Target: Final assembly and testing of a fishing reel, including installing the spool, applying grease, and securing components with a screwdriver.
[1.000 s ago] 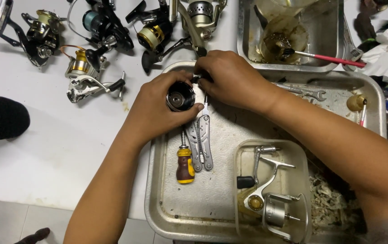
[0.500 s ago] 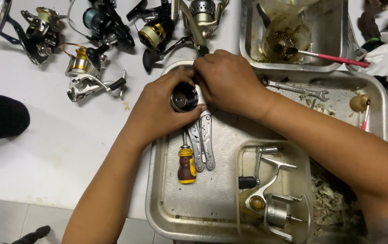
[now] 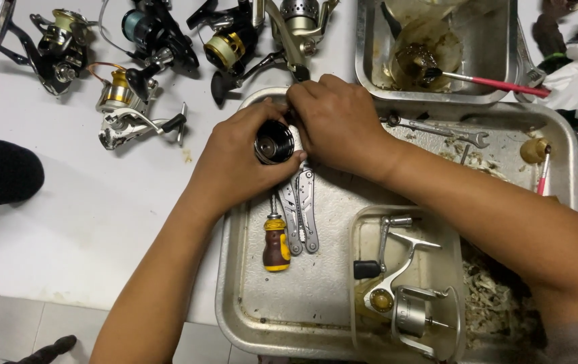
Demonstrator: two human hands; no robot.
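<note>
My left hand (image 3: 238, 158) grips a dark round reel spool (image 3: 274, 143), its open end facing up, over the far left corner of a large metal tray (image 3: 255, 296). My right hand (image 3: 335, 121) lies against the spool's right side, its fingers curled over the rim; what its fingertips hold is hidden. Just below the hands, on the tray, lie folding multi-tool pliers (image 3: 301, 216) and a stubby yellow-and-brown screwdriver (image 3: 276, 244).
A small metal pan (image 3: 363, 229) in the tray holds a silver spinning reel body (image 3: 403, 296). A wrench (image 3: 437, 128) and debris lie at the tray's right. A second tray (image 3: 504, 61) behind holds a greasy brush. Several fishing reels (image 3: 127, 108) crowd the white table's far side.
Both hands stay on the spool in nearly the same place. The right hand's fingers have shifted slightly over the spool's rim.
</note>
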